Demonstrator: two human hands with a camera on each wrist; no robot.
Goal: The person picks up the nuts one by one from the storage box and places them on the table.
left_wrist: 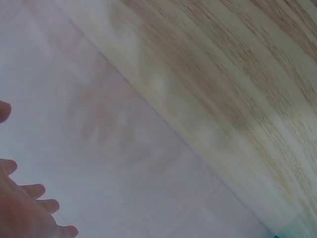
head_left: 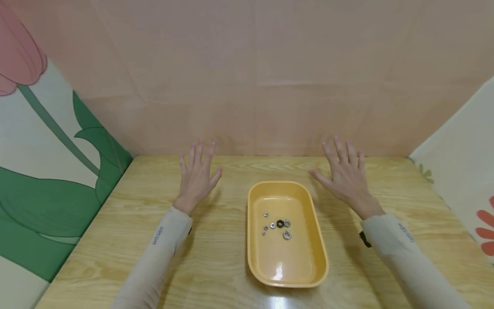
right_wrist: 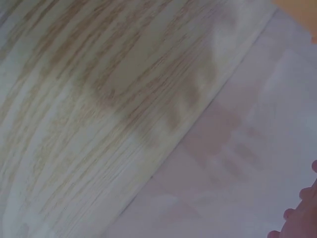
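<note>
A yellow tray (head_left: 287,272) with rounded corners lies on the wooden table between my two hands. Inside it are several small nuts: a larger silver nut (head_left: 287,235), a black nut (head_left: 280,223) and smaller silver ones, such as the nut (head_left: 266,214) toward the far end. To the left of the tray, my left hand (head_left: 196,180) hovers over the table with fingers spread and holds nothing. My right hand (head_left: 347,180) is held likewise to the right of the tray, palm down, fingers straight, thumb toward the tray. Fingertips of each hand show at the lower edges of the wrist views.
A pale pink wall panel (head_left: 254,86) rises behind the table's back edge. On the left stands a panel with a printed tulip (head_left: 23,47) and green leaves; a white panel (head_left: 463,159) with printed flowers is on the right. The wood-grain tabletop (head_left: 216,266) surrounds the tray.
</note>
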